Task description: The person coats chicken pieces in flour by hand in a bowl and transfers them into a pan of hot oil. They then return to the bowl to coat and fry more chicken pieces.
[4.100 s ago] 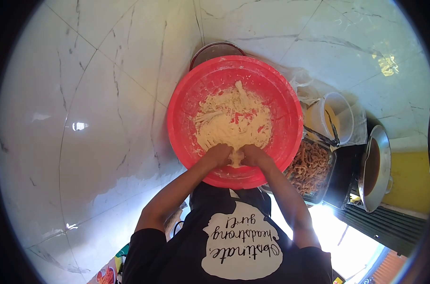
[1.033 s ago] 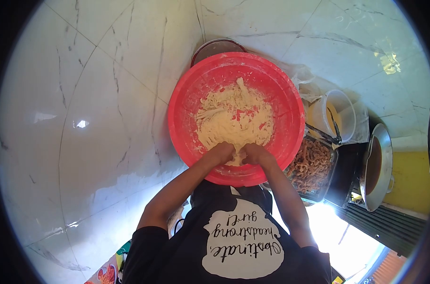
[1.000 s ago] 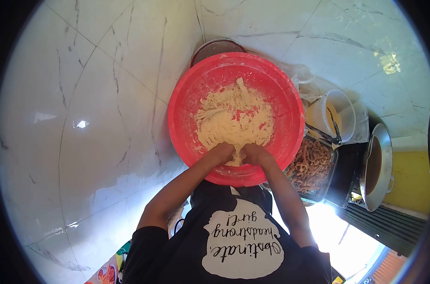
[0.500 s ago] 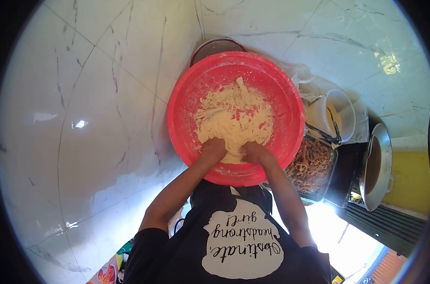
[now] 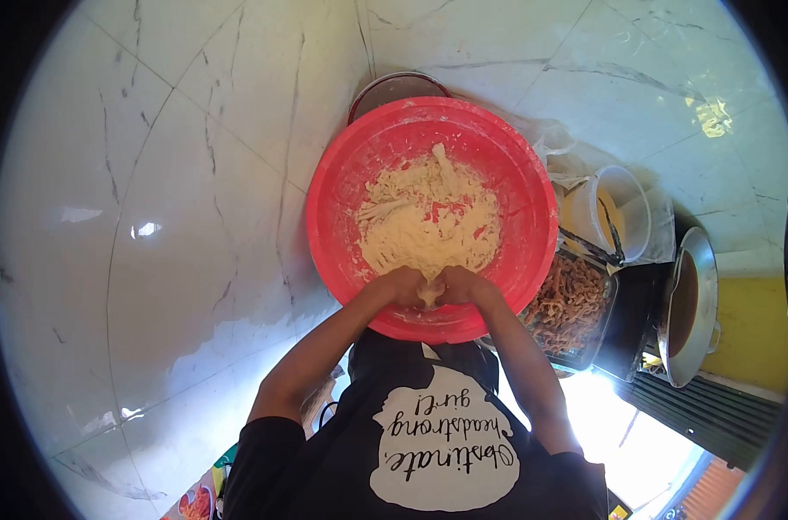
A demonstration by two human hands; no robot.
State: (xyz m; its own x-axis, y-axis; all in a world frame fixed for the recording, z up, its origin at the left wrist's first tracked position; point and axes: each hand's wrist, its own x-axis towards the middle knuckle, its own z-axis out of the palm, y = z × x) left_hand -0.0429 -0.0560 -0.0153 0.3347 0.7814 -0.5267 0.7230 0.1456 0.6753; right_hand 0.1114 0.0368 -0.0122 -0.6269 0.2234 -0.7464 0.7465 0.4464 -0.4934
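A large red basin (image 5: 329, 173) holds a bed of pale flour (image 5: 424, 238), with lumpy flour-coated pieces (image 5: 444, 169) toward its far side. My left hand (image 5: 401, 284) and my right hand (image 5: 457, 284) meet near the basin's front wall, fingers curled inward. Between them shows a small flour-coated piece (image 5: 429, 295), gripped from both sides. What kind of food lies under the coating cannot be made out. My fingertips are mostly hidden behind the backs of my hands.
To the right are a tray of browned fried strips (image 5: 572, 303), a clear plastic tub (image 5: 628, 212) with black tongs (image 5: 611, 234), and a wide metal pan (image 5: 689, 303). A round rimmed thing (image 5: 394, 87) stands behind the basin. Marble-patterned tiled walls (image 5: 195, 173) enclose the left and back.
Both hands have drawn closer together and slightly toward me, out of the flour. A coated piece now shows between them.
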